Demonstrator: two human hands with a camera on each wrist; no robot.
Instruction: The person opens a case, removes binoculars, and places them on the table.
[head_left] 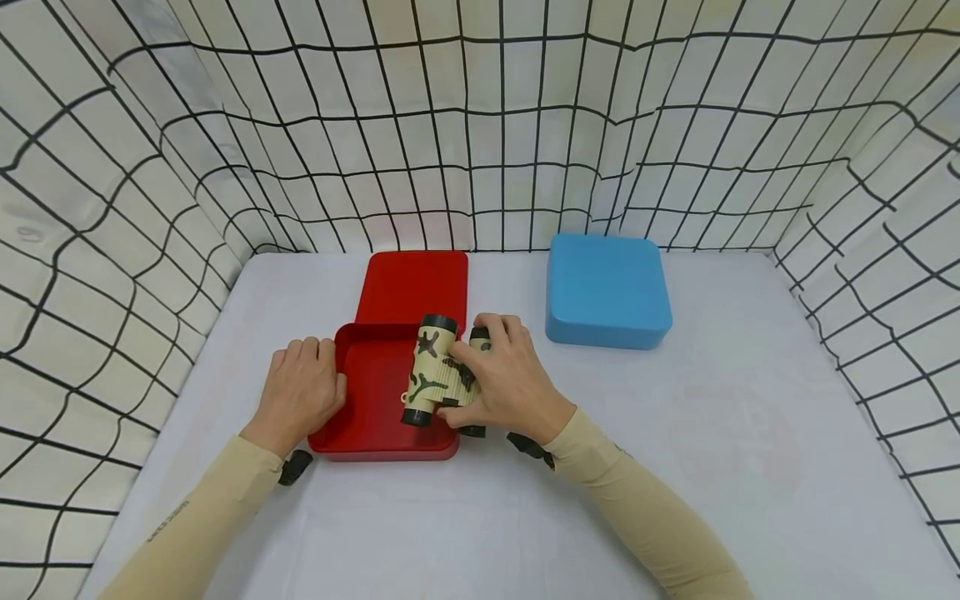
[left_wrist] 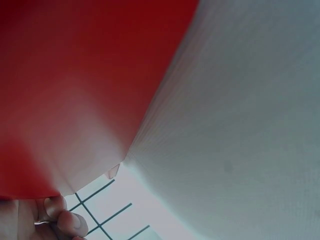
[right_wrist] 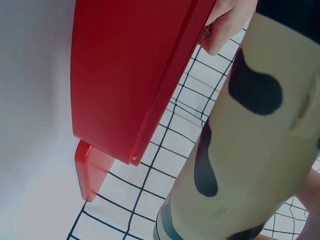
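Camouflage-patterned binoculars (head_left: 429,367) with black ends are held in my right hand (head_left: 517,383), over the right part of an open red box (head_left: 367,442). In the right wrist view the binoculars (right_wrist: 250,130) loom close, above the level of the box (right_wrist: 130,75). My left hand (head_left: 300,387) grips the left side of the box, its fingers curled at the rim. The left wrist view shows the box wall (left_wrist: 90,100) and a few curled fingertips (left_wrist: 71,223). The box's inside appears bare where it shows; the binoculars hide part of it.
The red lid (head_left: 412,286) lies opened out behind the box. At the back right sits a closed blue box (head_left: 609,292). White table cloth (head_left: 750,400) spreads around them, and black-grid netting (head_left: 502,133) encloses the back and both sides.
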